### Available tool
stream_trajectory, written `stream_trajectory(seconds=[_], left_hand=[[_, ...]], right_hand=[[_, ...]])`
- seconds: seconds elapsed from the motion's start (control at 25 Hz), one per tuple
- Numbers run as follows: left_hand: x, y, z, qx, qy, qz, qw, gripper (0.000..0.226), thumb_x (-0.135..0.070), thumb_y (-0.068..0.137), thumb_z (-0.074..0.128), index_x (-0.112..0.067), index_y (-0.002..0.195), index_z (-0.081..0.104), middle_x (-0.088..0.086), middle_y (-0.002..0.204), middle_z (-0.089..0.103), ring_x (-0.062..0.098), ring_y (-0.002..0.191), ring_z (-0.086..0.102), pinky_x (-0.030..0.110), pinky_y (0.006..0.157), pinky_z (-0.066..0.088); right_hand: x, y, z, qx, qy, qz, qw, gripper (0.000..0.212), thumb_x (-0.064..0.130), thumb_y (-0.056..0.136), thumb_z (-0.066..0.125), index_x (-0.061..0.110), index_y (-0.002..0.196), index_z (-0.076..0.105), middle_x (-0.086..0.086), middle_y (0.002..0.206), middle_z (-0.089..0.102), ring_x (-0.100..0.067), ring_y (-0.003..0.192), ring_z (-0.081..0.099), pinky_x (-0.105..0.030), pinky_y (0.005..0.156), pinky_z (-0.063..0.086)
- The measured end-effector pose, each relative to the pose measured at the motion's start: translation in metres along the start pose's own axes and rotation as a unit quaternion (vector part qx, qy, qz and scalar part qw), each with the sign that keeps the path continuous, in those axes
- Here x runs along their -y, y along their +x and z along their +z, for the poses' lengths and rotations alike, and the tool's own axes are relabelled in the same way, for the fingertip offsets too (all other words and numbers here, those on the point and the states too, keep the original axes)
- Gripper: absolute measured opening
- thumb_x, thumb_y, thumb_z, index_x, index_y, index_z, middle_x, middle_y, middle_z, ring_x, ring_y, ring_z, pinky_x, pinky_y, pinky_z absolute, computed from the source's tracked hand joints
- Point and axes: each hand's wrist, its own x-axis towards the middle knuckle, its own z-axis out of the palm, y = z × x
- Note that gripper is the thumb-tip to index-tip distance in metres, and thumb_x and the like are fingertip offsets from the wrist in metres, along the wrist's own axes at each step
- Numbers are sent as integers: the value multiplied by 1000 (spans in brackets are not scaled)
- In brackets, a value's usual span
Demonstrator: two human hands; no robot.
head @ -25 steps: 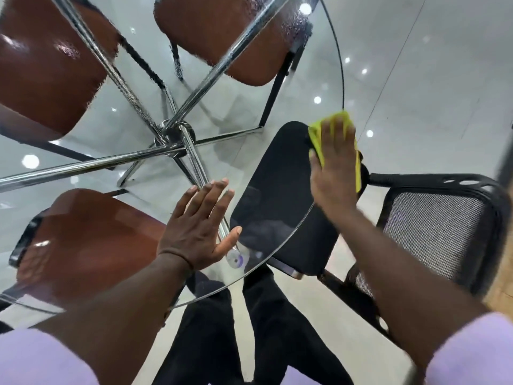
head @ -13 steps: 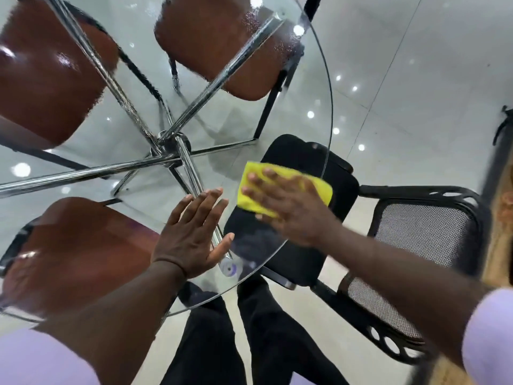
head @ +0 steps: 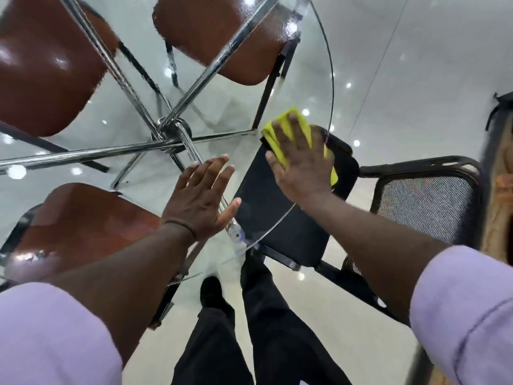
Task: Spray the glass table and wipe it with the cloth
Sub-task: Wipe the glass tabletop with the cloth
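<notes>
The round glass table [head: 311, 87] fills the left and middle of the head view, with chrome legs [head: 172, 132] crossing beneath it. My right hand [head: 301, 165] presses flat on a folded yellow cloth [head: 280, 129] near the table's right edge, over the black chair seat seen through the glass. My left hand [head: 201, 202] lies flat on the glass near the front edge, fingers spread, holding nothing. No spray bottle is in view.
Three brown chairs [head: 219, 37] show through the glass. A black mesh office chair [head: 424, 201] stands at the right, its seat partly under the table. My legs in black trousers [head: 261, 329] stand on the glossy tiled floor at the front.
My right hand slid the cloth from the right edge inward to the left, then back out and farther away toward the right edge. My left hand stayed planted on the glass.
</notes>
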Motion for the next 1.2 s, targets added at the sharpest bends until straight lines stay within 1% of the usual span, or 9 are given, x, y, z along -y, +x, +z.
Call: stream_trajectory(seconds=[0.16,0.32,0.4,0.48,0.64,0.84,0.96,1.12,1.2], left_hand=[[1,-4,-12,15,-71,-1,997,68,-54,96,47,-13,151,44,10,163,36,33,147,34,47,125,24],[-26,-64,-23,99,-59,113,987,74,-62,94,44,-14,151,44,12,160,39,34,145,38,47,123,30],[-43,-106,-35,130,-72,136,979,71,-64,93,46,-17,146,50,10,155,46,31,143,43,45,120,37],[-55,-132,-52,148,-70,162,973,62,-62,91,52,-19,135,60,4,140,61,28,132,54,40,114,42],[-102,-124,-128,109,-30,240,964,47,-60,92,54,-23,118,69,-4,114,71,22,114,63,37,102,49],[-220,-78,-225,34,24,356,933,48,-60,95,55,-25,128,65,-7,122,69,15,119,60,31,106,42],[-314,-65,-266,-30,59,429,901,47,-58,95,56,-26,128,65,-7,119,71,16,112,65,33,102,49],[-445,-70,-291,-100,59,464,878,45,-56,92,60,-24,123,70,-7,117,73,15,101,70,31,88,58],[-501,-73,-290,-94,48,470,876,46,-56,95,60,-26,128,66,-7,123,70,18,105,70,36,89,58]], right_hand=[[18,-98,9,43,42,-80,995,66,63,101,42,55,164,25,21,179,13,-39,163,16,-63,100,57],[26,-165,-14,143,80,-44,986,79,36,94,68,58,161,31,30,175,14,-33,151,29,-48,100,58],[23,-194,-35,189,100,-2,977,72,33,88,72,57,152,49,23,170,36,-29,143,44,-44,104,55],[10,-229,-57,204,155,54,965,59,35,78,76,49,134,70,11,149,64,-23,131,62,-38,105,57],[-44,-323,-144,78,325,200,921,53,43,65,75,44,118,79,12,109,77,-13,106,72,-18,79,50],[-146,-427,-246,-24,429,257,866,57,33,57,74,44,112,79,6,95,78,-7,76,67,-22,65,48],[-214,-496,-285,-109,455,279,838,59,32,54,78,46,111,79,3,105,80,-12,77,70,-28,67,52],[-305,-596,-321,-220,566,242,756,58,27,60,88,43,114,80,-1,140,71,-20,115,74,-43,98,64],[-343,-637,-328,-269,615,213,710,48,7,80,83,31,122,78,-6,145,65,-12,107,76,-26,84,65]])
